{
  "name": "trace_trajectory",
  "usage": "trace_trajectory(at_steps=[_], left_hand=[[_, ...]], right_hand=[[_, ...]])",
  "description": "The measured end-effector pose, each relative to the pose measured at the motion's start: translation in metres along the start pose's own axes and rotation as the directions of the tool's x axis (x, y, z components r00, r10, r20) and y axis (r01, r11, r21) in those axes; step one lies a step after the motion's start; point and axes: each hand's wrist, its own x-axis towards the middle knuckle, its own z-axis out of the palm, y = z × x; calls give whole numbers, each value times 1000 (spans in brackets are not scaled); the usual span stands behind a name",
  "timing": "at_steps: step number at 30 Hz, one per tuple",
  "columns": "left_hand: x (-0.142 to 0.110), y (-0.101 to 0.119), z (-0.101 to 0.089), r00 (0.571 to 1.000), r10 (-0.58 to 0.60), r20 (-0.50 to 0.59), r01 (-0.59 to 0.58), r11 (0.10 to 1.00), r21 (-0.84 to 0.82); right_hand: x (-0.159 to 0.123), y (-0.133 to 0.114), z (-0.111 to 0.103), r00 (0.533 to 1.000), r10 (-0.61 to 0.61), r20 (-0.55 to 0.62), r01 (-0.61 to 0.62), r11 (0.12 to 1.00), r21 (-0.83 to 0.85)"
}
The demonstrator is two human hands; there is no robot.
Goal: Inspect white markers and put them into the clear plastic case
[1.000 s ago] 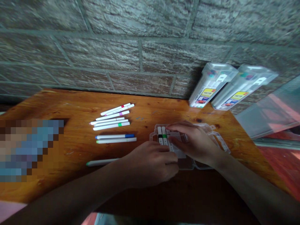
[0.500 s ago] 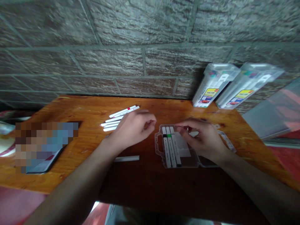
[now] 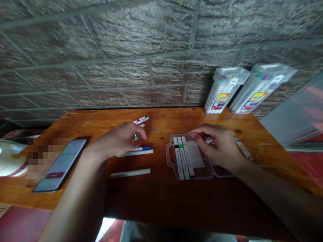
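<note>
My left hand (image 3: 123, 139) hovers over the loose markers at the left, its fingers curved and apart. A bit of green shows in the gap between them; part of the marker group is hidden behind the hand. Below it lie a blue-banded marker (image 3: 143, 148) and a plain white marker (image 3: 141, 153). A single marker (image 3: 133, 173) rests nearer me. My right hand (image 3: 219, 144) pinches the far edge of an open clear plastic case (image 3: 209, 173), thumb and forefinger together. Three white markers (image 3: 183, 158) lie side by side in its left part.
Two tall clear marker boxes (image 3: 219, 90) lean by the stone wall (image 3: 166, 67) at the back right. A phone (image 3: 62, 164) lies on the wooden table (image 3: 161, 205) at the left. A pale round container (image 3: 11, 161) is at the far left.
My left hand has moved left and down from beside the case to the loose markers, uncovering the blue-banded one. My right hand stays at the case. The view has shifted slightly.
</note>
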Motion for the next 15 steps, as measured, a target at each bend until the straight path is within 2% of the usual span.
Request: trace_trajectory(at_steps=[6, 9, 15], left_hand=[[-4, -5, 3, 993, -95, 76, 101, 992, -78], [-3, -2, 5, 990, -73, 124, 82, 994, -66], [0, 1, 11, 992, -58, 108, 61, 998, -19]], right_hand=[[-1, 2, 1, 1000, 6, 9, -6, 1000, -9], [-1, 3, 2, 1000, -5, 12, 5, 1000, -1], [-1, 1, 1, 1000, -8, 20, 8, 1000, 5]])
